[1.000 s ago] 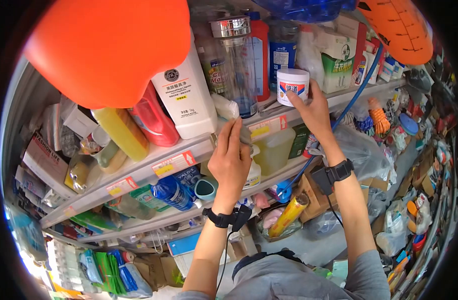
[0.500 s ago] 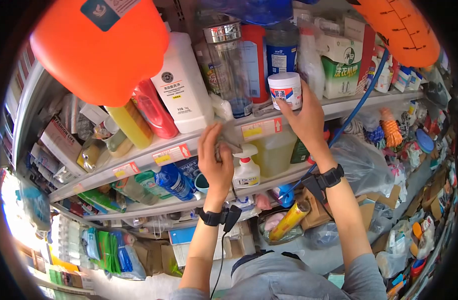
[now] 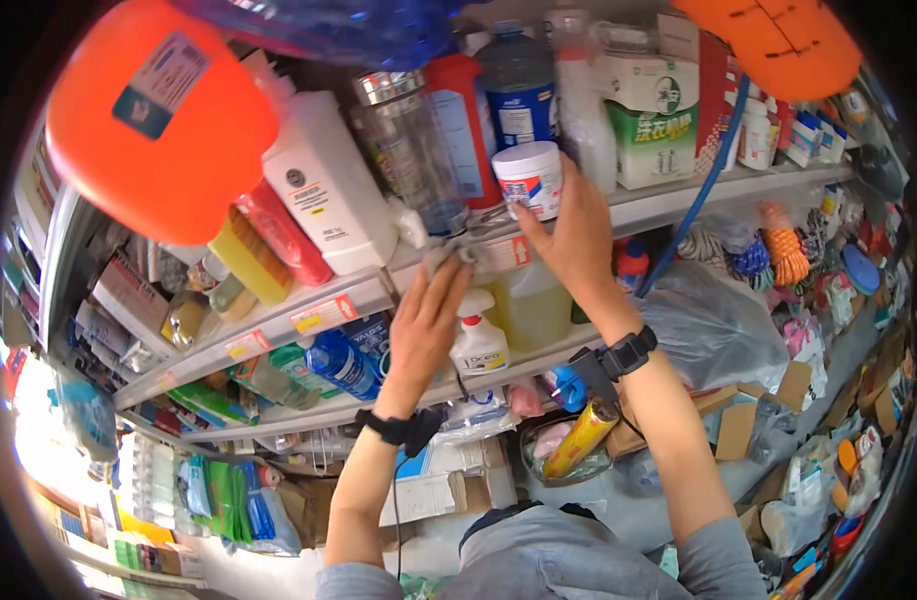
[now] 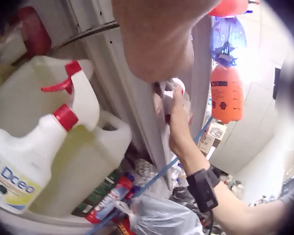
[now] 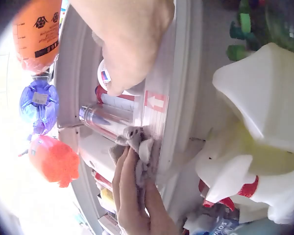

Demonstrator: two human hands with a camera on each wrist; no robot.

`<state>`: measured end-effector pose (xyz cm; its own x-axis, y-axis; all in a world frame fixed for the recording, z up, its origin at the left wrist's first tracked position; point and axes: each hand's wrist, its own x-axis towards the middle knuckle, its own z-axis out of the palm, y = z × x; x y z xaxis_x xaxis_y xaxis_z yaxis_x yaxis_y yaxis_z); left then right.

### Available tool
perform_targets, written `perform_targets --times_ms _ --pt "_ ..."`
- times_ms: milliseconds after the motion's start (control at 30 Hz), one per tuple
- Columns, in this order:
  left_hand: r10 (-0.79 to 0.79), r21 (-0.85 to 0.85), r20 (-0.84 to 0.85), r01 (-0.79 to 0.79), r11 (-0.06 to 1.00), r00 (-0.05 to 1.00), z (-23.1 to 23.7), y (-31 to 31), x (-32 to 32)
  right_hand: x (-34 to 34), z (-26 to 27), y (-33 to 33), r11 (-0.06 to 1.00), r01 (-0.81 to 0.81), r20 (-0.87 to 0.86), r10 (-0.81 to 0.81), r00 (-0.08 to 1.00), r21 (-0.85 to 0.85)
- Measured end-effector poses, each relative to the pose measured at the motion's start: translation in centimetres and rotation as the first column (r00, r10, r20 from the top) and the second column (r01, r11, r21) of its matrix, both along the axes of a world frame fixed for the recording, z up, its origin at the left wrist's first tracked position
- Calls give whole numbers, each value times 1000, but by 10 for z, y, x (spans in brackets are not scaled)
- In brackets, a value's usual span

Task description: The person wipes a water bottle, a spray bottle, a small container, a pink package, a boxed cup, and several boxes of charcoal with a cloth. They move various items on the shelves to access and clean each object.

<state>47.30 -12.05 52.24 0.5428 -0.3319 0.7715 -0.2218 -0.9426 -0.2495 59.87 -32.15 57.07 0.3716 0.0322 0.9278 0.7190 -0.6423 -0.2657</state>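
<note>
My right hand grips a white lidded jar with a red and blue label, tilted above the upper shelf's front edge. Thumb and fingers wrap round its sides. A crumpled grey cloth is pinched in my left hand, at the shelf's front edge beside the price strip. In the right wrist view the cloth bunches past the fingertips, close to the base of a clear glass bottle. A white spray bottle with a red collar stands just below the left hand. My forearm hides part of the left wrist view.
White, red and yellow bottles crowd the upper shelf on the left. A green and white box stands on the right. Orange containers hang in front above. A blue hose slants past the right hand; bagged goods fill the lower right.
The jar and right hand have shifted left in the head view. My left hand drew back from the shelf edge, then returned to it with the cloth. The head view has shifted too.
</note>
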Motion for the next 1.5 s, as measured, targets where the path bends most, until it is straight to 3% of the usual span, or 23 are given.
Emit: perform_targets --times_ms 167,267,400,467,700,800,1000,1233,1433,1500 --pt "-54 -70 -69 49 996 996 12 -26 9 1 -3 1 1000 20 6 -20 1000 10" --pt "-122 -2 -150 123 992 981 13 -57 27 -1 -1 0 1000 15 -9 -14 1000 12" --pt "-152 11 -85 153 988 985 12 -66 34 -6 3 -6 999 -32 -104 31 994 -11" --pt "-125 39 -184 134 990 975 20 -50 17 -8 4 -6 999 -36 -117 34 993 -9" --pt "-19 55 -163 28 998 986 9 -15 -16 -15 6 -6 995 -91 -70 93 993 29" --pt "27 69 -113 -19 997 993 6 -29 -9 -18 4 -9 992 -123 -56 125 991 25" --pt "-78 128 -129 95 987 988 1 -70 21 -33 -1 -29 989 -143 -8 143 990 30" --pt "-217 150 -93 229 962 972 0 -129 61 -97 -52 -80 994 -49 -75 57 996 99" --pt "-325 157 -47 328 932 945 8 -192 105 -154 -113 -107 994 55 -370 -17 929 93" --pt "-348 131 -50 351 927 936 15 -211 117 -162 -126 -113 990 120 -372 -85 924 73"
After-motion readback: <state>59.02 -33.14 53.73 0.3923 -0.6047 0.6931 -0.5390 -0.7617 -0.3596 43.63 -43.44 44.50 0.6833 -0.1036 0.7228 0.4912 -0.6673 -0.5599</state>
